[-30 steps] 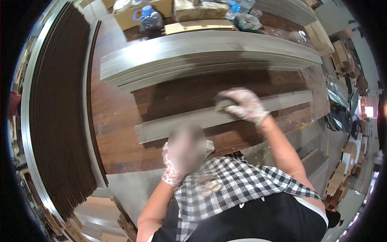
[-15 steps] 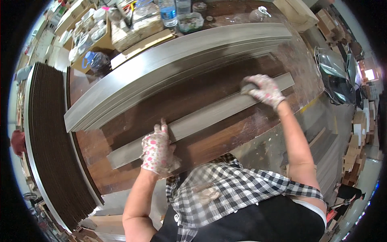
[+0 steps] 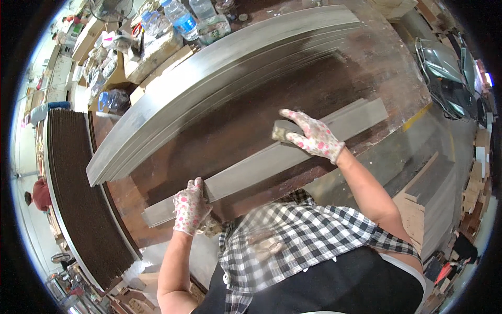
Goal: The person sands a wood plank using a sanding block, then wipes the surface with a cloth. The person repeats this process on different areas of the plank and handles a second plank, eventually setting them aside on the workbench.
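A long, narrow grey board (image 3: 253, 168) lies slantwise across the brown worktable. My left hand (image 3: 189, 208), in a flower-patterned glove, grips it near its left end, fingers together over its surface. Something crumpled and brownish (image 3: 210, 226) shows below that hand; I cannot make out what it is. My right hand (image 3: 316, 137), gloved alike, holds a small grey sanding block (image 3: 284, 131) between thumb and fingers at the board's far edge, right of its middle. The index finger points out past the block. Another strip edge shows along the board's far side at the right.
Several long grey boards (image 3: 219, 57) stand stacked behind. At the left rises a tall stack of dark-edged panels (image 3: 70, 193). Water bottles (image 3: 184, 23) and a cluttered box sit at the far left. A scooter (image 3: 444, 78) is beyond the table's right edge. A person (image 3: 41, 193) is at far left.
My right hand has moved left along the board with the sanding block. My left hand stays near the left end, its fingers more drawn in. The whole view has shifted a little.
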Tool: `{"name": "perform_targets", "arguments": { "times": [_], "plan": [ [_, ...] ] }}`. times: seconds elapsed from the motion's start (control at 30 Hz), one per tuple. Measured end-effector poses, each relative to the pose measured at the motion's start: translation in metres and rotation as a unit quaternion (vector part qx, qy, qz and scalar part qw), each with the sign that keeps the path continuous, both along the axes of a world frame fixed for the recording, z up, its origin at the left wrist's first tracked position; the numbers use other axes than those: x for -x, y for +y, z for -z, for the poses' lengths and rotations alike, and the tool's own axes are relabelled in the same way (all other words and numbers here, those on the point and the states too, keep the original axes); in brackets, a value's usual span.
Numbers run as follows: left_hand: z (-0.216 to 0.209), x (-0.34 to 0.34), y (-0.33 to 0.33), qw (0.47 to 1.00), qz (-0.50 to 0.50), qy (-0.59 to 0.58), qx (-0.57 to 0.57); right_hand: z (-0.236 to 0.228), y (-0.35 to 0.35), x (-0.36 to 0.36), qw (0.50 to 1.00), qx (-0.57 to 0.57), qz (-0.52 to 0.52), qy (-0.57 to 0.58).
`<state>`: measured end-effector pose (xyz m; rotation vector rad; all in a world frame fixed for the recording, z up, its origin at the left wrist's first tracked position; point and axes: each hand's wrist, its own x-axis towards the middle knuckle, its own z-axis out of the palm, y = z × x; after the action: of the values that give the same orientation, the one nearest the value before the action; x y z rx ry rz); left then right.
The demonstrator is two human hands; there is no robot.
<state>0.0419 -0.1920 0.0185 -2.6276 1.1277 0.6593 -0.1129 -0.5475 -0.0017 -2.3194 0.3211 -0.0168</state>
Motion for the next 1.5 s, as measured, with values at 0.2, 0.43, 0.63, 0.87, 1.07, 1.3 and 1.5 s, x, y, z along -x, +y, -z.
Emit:
{"name": "perform_targets", "arguments": {
  "times": [0.2, 0.43, 0.63, 0.87, 1.07, 1.3, 1.5],
  "plan": [
    [-0.002, 0.008, 0.005, 1.0, -0.021, 0.004, 0.009, -0.009, 0.024, 0.0, 0.987, 0.069, -0.075, -0.123],
    [-0.002, 0.018, 0.002, 0.999, -0.041, 0.011, -0.023, -0.013, 0.035, 0.008, 0.971, 0.19, -0.104, -0.1],
    [-0.009, 0.021, -0.006, 0.999, -0.039, 0.001, 0.002, -0.033, -0.09, 0.091, 0.906, 0.405, 0.124, -0.011],
    [-0.02, 0.057, -0.054, 0.997, -0.003, 0.022, 0.078, -0.017, -0.019, 0.053, 0.95, 0.298, -0.006, -0.092],
    [-0.013, 0.058, -0.065, 0.999, 0.01, 0.019, 0.04, -0.038, -0.176, 0.146, 0.87, 0.435, 0.218, 0.083],
    [-0.027, 0.065, -0.073, 1.0, 0.008, 0.001, 0.02, -0.017, -0.147, 0.134, 0.937, 0.321, 0.125, 0.054],
    [-0.034, 0.066, -0.081, 1.0, 0.004, 0.026, 0.011, -0.041, -0.219, 0.174, 0.952, 0.134, 0.271, 0.04]
  ]
}}
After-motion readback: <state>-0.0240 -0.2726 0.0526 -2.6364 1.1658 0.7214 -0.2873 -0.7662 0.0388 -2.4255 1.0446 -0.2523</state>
